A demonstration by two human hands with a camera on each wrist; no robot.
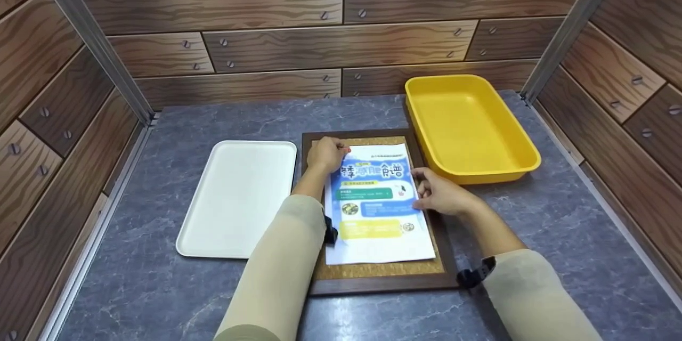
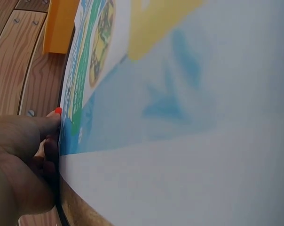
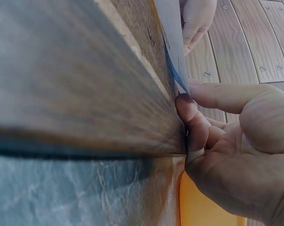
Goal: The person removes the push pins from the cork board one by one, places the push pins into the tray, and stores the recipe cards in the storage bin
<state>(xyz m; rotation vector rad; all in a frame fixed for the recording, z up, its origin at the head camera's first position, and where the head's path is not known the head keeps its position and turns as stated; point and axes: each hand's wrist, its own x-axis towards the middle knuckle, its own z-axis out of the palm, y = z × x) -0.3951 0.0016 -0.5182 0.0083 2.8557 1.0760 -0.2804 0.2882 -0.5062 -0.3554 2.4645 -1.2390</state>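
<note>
Here, a yellow bin (image 1: 471, 125), smooth floor showing, stands right of the corkboard (image 1: 379, 270); a shallow white tray (image 1: 240, 200) lies left. On the corkboard rests a poster (image 1: 379, 208), its Chinese title ending 减肥食谱, smaller lines blurred. The left hand (image 1: 324, 155), fingers curled, pinches a red pin (image 1: 348, 149) at its top-left; the right hand (image 1: 441, 192) pinches its right edge, thumb against finger.

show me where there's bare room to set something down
Bare table lies left of the tray, between the tray and the back wall, and in front of the bin. The tray and bin are bare inside too. Crowded: the board, with the poster, left hand and right hand, and where it meets or nearly meets the bin.
</note>
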